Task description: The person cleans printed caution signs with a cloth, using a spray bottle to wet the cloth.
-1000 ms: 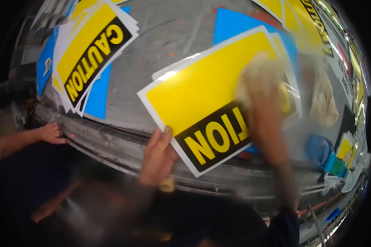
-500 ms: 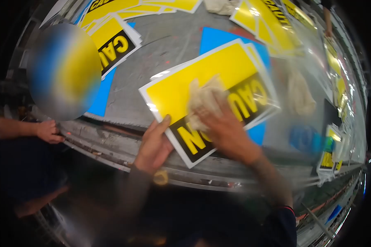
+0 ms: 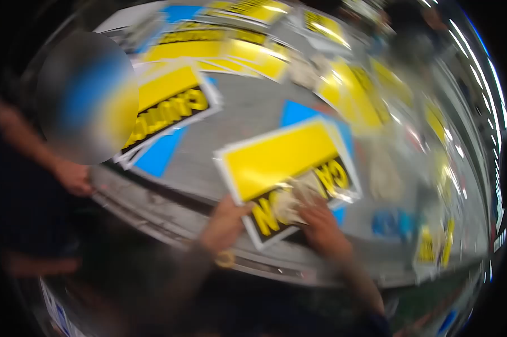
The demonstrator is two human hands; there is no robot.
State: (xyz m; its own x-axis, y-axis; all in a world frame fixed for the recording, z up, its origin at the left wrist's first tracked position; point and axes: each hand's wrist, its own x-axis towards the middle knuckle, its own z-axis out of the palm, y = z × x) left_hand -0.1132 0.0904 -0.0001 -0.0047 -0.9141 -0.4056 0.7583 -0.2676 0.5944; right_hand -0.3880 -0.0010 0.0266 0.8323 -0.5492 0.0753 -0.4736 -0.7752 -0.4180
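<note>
A yellow and black CAUTION sign (image 3: 279,160) with a white border lies before me on a small stack of similar sheets. The lettering is upside down from my side. My left hand (image 3: 225,226) grips its near left edge, thumb on top and the other fingers hidden beneath. A crumpled off-white cloth (image 3: 288,205) is under my right hand (image 3: 320,226), whose fingers press it onto the black band and cover part of the word. Blue sheet (image 3: 298,112) shows behind and below the stack.
Left of me stands a person with a hand (image 3: 76,178) at the table edge, near another CAUTION stack (image 3: 172,92). More signs (image 3: 349,95) lie farther back. A second cloth (image 3: 385,174) and a blurred blue object (image 3: 385,223) are on the right. Another person (image 3: 413,33) is beyond.
My right hand and the cloth have moved across the sign toward its near edge, onto the black band. My left hand keeps its hold. The camera view has shifted, showing more of the far table.
</note>
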